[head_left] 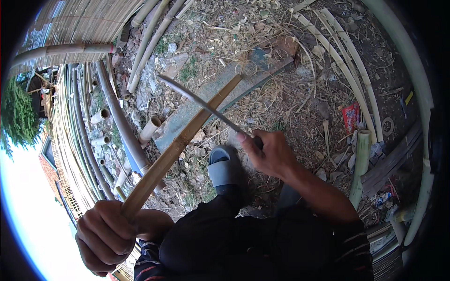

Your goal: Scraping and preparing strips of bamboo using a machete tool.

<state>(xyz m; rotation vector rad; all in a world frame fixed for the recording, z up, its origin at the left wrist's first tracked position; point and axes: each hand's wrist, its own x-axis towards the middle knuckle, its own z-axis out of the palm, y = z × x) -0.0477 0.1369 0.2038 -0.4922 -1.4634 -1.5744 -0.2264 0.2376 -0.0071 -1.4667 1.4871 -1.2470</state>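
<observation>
My left hand (105, 234) is closed in a fist around the near end of a split bamboo strip (161, 164). The strip slants up and to the right, and its far end reaches over a worn green board (222, 82) on the ground. A few thin shavings curl up around the middle of the strip. In my right hand (272, 154) is the handle of a long knife (180, 90), the fingers wrapped round it. Its narrow blade crosses over the strip near the far end, pointing up and left; whether it touches the bamboo I cannot tell.
Wood shavings and dry litter cover the ground. My foot wears a grey slipper (222, 171) below the strip. Bamboo poles (115, 107) lie on the left, long split strips (349, 61) at upper right. A red packet (351, 117) lies near an upright green bamboo piece (361, 159).
</observation>
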